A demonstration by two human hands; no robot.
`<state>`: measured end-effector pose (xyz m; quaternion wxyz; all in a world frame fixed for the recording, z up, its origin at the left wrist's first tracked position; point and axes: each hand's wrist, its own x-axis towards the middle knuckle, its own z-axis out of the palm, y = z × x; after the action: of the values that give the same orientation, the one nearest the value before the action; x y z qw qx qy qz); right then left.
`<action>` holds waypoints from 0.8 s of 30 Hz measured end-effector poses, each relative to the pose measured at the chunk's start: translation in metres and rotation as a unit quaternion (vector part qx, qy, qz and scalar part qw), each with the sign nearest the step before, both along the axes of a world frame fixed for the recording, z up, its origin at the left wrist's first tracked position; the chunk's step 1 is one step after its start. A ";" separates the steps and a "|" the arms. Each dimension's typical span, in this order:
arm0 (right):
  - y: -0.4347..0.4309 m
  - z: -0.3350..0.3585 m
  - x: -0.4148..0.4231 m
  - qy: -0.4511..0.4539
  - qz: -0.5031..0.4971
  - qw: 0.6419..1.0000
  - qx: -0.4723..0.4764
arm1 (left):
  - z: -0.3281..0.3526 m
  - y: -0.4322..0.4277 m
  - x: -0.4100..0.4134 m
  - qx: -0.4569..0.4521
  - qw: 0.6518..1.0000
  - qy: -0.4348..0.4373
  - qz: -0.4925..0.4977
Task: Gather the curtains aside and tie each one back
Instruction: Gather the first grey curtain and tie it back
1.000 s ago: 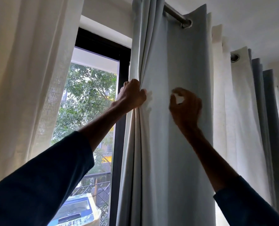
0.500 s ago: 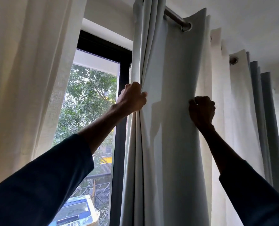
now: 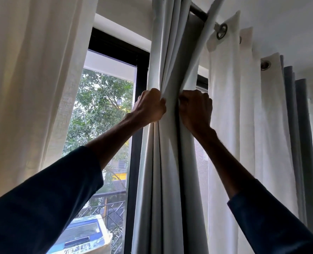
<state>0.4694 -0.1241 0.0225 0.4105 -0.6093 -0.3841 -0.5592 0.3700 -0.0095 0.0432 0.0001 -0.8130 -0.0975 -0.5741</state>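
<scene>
Dark blue sleeves (image 3: 42, 208) cover both forearms at the bottom. The left hand (image 3: 149, 107) grips the grey curtain (image 3: 168, 171) from its left side, fingers curled tight around the folds. The right hand (image 3: 196, 109) grips it from the right side, fingers closed like a fist on the cloth. The gathered folds are between the two hands. The curtain hangs from the rod (image 3: 197, 11), in front of the black window frame (image 3: 139, 74). A white curtain (image 3: 225, 125) hangs just right of it, a cream curtain (image 3: 33, 88) at far left. Behind the glass stands a tree (image 3: 100, 99).
</scene>
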 end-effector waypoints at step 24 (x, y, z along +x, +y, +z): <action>0.015 -0.071 -0.017 -0.024 0.168 0.985 -0.034 | -0.005 -0.015 0.013 -0.126 0.987 -0.012 -0.095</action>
<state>0.4525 -0.1089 -0.0489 0.4681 -0.5359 -0.5095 -0.4839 0.3828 -0.0243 0.0378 -0.1576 -0.8053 -0.0916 -0.5642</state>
